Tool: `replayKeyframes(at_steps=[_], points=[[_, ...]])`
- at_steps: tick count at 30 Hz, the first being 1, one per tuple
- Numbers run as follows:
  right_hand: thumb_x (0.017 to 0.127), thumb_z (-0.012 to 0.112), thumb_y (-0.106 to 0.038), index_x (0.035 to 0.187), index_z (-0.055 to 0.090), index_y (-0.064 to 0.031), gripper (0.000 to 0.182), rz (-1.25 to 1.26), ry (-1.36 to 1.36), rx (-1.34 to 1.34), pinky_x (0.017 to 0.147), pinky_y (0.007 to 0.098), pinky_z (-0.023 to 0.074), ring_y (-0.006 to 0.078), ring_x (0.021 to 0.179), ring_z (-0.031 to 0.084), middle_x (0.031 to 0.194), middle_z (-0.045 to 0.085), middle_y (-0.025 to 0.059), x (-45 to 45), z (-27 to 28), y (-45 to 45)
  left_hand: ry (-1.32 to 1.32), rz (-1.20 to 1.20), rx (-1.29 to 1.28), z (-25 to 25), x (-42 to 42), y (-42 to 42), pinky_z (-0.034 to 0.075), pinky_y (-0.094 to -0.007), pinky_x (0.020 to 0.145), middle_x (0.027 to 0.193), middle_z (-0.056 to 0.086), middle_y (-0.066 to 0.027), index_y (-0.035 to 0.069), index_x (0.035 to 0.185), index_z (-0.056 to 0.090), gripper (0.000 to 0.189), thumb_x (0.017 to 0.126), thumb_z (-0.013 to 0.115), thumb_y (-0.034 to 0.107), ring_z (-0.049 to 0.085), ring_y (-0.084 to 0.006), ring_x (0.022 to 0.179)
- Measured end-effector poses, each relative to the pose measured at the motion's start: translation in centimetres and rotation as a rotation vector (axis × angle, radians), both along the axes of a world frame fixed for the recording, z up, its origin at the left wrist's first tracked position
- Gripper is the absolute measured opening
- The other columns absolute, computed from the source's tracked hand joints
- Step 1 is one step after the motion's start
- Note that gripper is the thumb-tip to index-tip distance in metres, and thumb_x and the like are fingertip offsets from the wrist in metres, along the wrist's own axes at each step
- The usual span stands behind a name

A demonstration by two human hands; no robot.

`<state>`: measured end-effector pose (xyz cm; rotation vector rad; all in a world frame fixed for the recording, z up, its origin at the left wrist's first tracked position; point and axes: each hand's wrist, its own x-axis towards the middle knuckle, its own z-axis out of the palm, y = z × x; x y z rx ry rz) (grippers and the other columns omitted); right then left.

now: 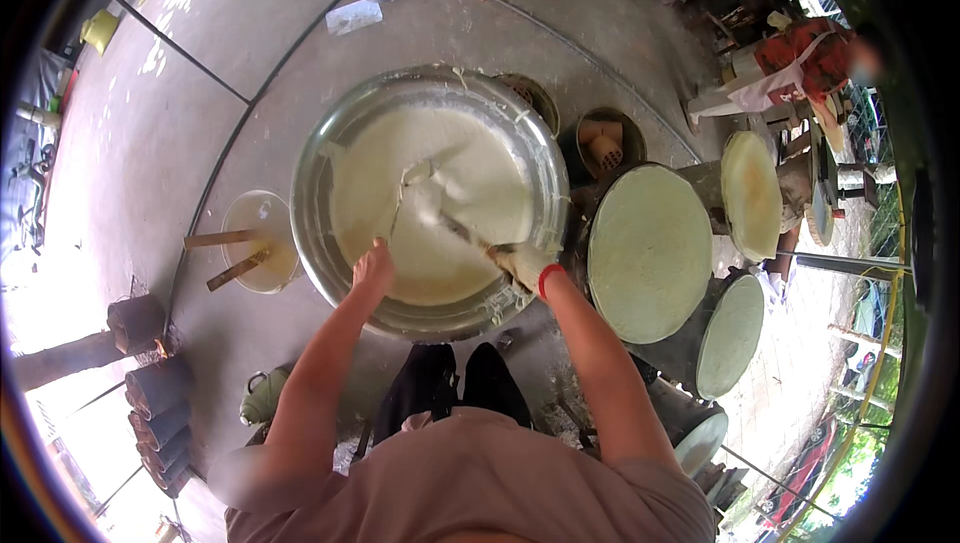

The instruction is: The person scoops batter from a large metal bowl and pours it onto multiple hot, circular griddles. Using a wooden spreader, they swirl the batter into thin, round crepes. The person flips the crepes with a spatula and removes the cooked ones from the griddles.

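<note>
Before me stands a wide metal basin (315, 273) of pale, creamy liquid (450, 273), with drips stuck to its right rim. My left hand (373, 270) grips the thin handle of a metal ladle (417, 172), whose bowl lies at the liquid's surface. In my right hand (521, 264), which seems to wear a soiled glove, is a stick-like handle (454, 226) reaching into the liquid. Its far end is coated and blurred, so I cannot tell what it carries. A red band (549, 279) circles my right wrist.
To the right sit a large round pale disc (649, 254) and another (730, 337). Behind them a person (799, 67) stands. A bucket (262, 199) with two sticks is left; a metal pot (611, 142) holds perforated cylinders. Lower left, a flame shows near stacked cylinders (159, 387).
</note>
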<state>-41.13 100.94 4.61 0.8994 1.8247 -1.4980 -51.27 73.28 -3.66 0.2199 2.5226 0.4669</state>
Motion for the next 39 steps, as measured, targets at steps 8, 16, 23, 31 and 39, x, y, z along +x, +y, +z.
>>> replayKeyframes(at_steps=[8,16,23,31,39], points=[[0.090,0.056,-0.035,0.104,0.063,-0.0057,0.033,-0.429,-0.157,-0.300,0.032,0.0219,0.0297,0.0069,0.041,0.044,0.056,0.050,-0.0024,4.6,-4.0,-6.4,-1.265,0.688,0.933,-1.6,3.3,1.2,0.033,-0.0284,0.037,0.060,0.042,0.0001,0.008,0.080,0.044,0.009,0.085,0.051,0.004,0.043,-0.0124,0.043],[0.093,0.052,-0.028,0.120,0.054,-0.0079,0.034,-0.623,0.363,-0.478,0.034,0.0219,0.0287,0.0071,0.040,0.038,0.061,0.048,-0.0020,3.2,7.0,-6.4,-1.044,0.478,1.246,16.9,2.2,5.1,0.022,-0.0227,0.034,0.055,0.032,0.0041,0.013,0.079,0.041,0.015,0.087,0.050,0.005,0.032,-0.0054,0.040],[0.096,0.045,-0.028,0.110,0.051,-0.0063,0.026,-0.516,0.821,-0.500,0.036,0.0206,0.0288,0.0078,0.040,0.039,0.059,0.048,0.0012,5.2,19.3,-3.7,-0.643,0.081,1.281,30.5,0.6,6.3,0.023,-0.0236,0.034,0.053,0.035,0.0028,0.013,0.088,0.038,0.015,0.088,0.050,0.003,0.031,-0.0060,0.037],[0.094,0.051,-0.021,0.127,0.050,-0.0051,0.037,-0.858,0.762,-0.252,0.040,0.0196,0.0303,0.0046,0.049,0.043,0.068,0.051,-0.0031,17.2,17.0,-3.5,-0.576,0.010,0.742,29.8,8.5,6.1,0.028,-0.0241,0.033,0.055,0.035,0.0018,0.009,0.086,0.039,0.014,0.086,0.052,0.005,0.034,-0.0067,0.038],[0.093,0.048,-0.027,0.129,0.050,-0.0146,0.038,-0.779,0.575,0.681,0.068,0.0368,0.0485,0.0270,0.076,0.061,0.087,0.061,0.0133,47.5,11.4,-5.9,-1.501,-0.085,0.457,29.6,32.8,14.8,0.028,-0.0195,0.031,0.057,0.036,0.0038,0.010,0.079,0.041,0.013,0.089,0.048,0.006,0.032,-0.0023,0.038]])
